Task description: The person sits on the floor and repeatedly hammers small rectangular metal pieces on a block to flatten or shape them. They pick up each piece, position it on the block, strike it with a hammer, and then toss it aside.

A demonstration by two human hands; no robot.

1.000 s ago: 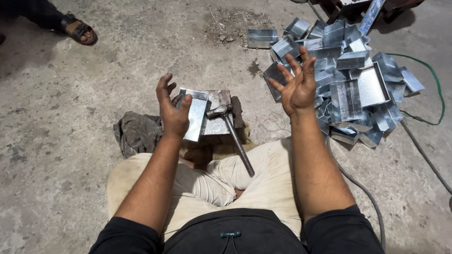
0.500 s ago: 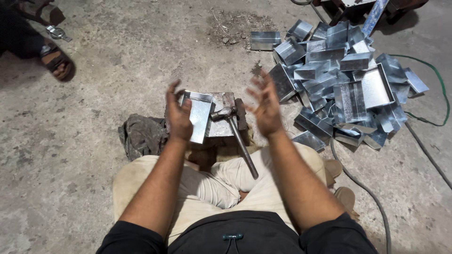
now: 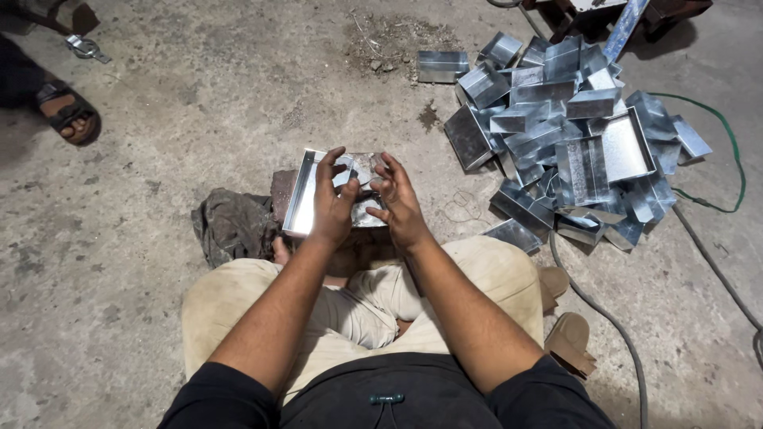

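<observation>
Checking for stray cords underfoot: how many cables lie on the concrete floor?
2. A green cable loops along the right side of the pile of metal trays; a grey cable runs from the pile past the person's right knee. More may be hidden under the pile.

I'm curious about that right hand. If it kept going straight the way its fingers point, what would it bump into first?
Probably the shiny metal tray that the left hand holds; the right hand points up-left at it, fingertips nearly touching, though depth is unclear.
</observation>
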